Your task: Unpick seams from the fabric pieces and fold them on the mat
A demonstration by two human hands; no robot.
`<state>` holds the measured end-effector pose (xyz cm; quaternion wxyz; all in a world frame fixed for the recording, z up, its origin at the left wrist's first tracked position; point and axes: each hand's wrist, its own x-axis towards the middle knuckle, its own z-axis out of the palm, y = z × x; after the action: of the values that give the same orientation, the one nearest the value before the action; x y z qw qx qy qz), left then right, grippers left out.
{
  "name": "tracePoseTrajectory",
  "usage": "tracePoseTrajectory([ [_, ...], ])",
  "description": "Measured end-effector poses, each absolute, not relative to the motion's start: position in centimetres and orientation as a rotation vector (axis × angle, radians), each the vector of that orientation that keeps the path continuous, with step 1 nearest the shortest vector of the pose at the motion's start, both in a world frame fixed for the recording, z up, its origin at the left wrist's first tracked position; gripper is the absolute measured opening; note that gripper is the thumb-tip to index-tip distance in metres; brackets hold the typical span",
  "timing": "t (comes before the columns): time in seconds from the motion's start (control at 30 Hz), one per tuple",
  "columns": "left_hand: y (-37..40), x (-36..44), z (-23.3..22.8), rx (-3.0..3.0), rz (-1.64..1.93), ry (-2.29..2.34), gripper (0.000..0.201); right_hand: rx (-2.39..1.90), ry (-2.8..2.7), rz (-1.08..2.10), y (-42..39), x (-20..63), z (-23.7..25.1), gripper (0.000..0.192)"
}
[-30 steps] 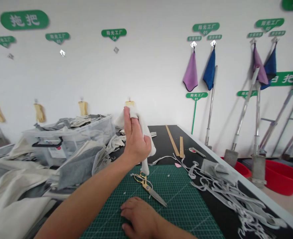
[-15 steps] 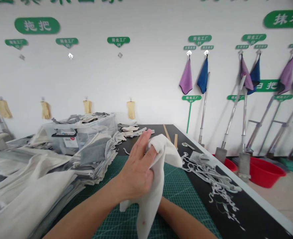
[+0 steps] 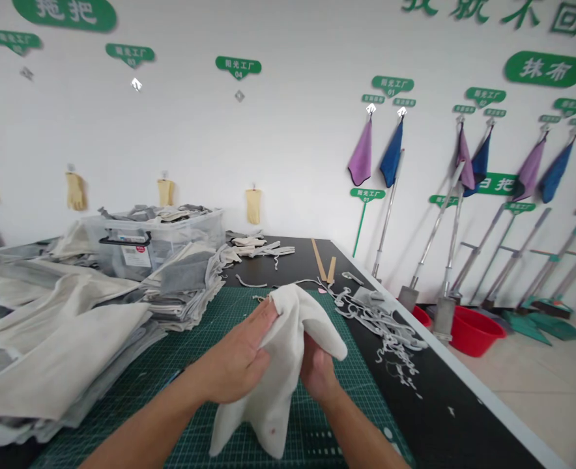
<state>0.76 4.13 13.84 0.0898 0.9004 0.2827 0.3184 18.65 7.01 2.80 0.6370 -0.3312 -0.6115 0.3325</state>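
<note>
Off-white cloth [image 3: 288, 365] hung above the green cutting mat [image 3: 204, 339], between the left hand [image 3: 234, 368] and the right hand [image 3: 318, 371], its lower end falling in two loose points. From my end of the feed, the left grip was clamped on the cloth near its upper edge. The right hand reached under a draped flap, fingertips hidden, so I could not tell whether that grip was pinched or loose. I judged the step in hand to be spreading and turning this single piece in mid-air. To my mind, the next move called for a sure right-hand hold before the left let go, with the drooping flap clear of both thumbs. Fabric stacks [image 3: 185, 299] stood to the left, and tangled grey strips [image 3: 380, 326] lay on the black desk [image 3: 439, 423] to the right.
</note>
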Motion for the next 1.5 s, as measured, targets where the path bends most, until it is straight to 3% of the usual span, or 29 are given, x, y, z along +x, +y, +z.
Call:
tracePoseTrajectory([
  [0.23,3.4,0.1,13.1,2.585,1.011,0.828,0.072,-0.814,-0.968,0.814,7.3,19.5,7.2,0.048],
  [0.4,3.8,1.0,12.9,2.053,1.153,0.744,0.043,-0.864,-1.366,0.466,7.7,19.9,11.2,0.028],
  [0.57,5.4,1.6,13.8,1.493,1.404,0.73,0.044,-0.877,-1.695,0.401,8.3,19.6,13.0,0.027],
  [0.8,8.6,0.3,15.8,1.288,1.568,0.778,0.035,-0.646,-1.408,0.661,10.8,20.5,15.5,0.039],
  [0.93,8.7,0.0,16.7,1.29,1.763,0.847,0.031,-0.594,-1.357,0.696,11.0,20.7,16.7,0.027],
  [1.1,8.2,-0.5,17.0,1.36,1.512,0.685,0.026,-0.594,-1.338,0.663,10.5,20.3,17.1,0.028],
  [1.3,8.2,-1.0,17.5,1.313,1.229,0.666,0.031,-0.584,-1.484,0.939,10.2,20.1,17.6,0.027],
  [1.5,8.9,-0.9,17.7,1.215,1.633,0.677,0.045,-0.635,-1.4,0.918,10.6,20.9,17.8,0.014],
])
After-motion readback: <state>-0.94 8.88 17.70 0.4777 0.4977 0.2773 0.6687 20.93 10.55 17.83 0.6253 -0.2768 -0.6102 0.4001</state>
